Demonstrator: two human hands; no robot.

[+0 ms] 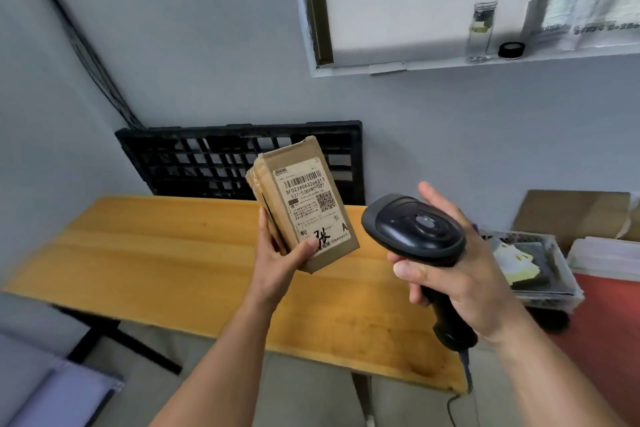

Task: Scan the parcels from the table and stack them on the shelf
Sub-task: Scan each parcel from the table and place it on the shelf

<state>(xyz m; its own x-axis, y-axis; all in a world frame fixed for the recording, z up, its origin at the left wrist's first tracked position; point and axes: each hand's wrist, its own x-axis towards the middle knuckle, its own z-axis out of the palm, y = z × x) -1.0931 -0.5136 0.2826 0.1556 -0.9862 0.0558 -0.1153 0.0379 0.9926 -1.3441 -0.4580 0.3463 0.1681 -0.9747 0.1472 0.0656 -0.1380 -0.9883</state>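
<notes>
The left hand [277,258] grips the lower end of a small brown cardboard parcel [304,208], thumb pressed on its white shipping label [311,204], holding it tilted above the yellow wooden table [166,253]. The right hand [460,274] is curled round the handle of a black handheld barcode scanner [415,229], just right of the parcel. A black plastic pallet [207,156] leans against the far wall.

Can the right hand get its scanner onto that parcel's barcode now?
Probably yes. The left hand grips the brown cardboard parcel low, clear of the barcode; open air separates it from the black handheld scanner in the right hand.
</notes>
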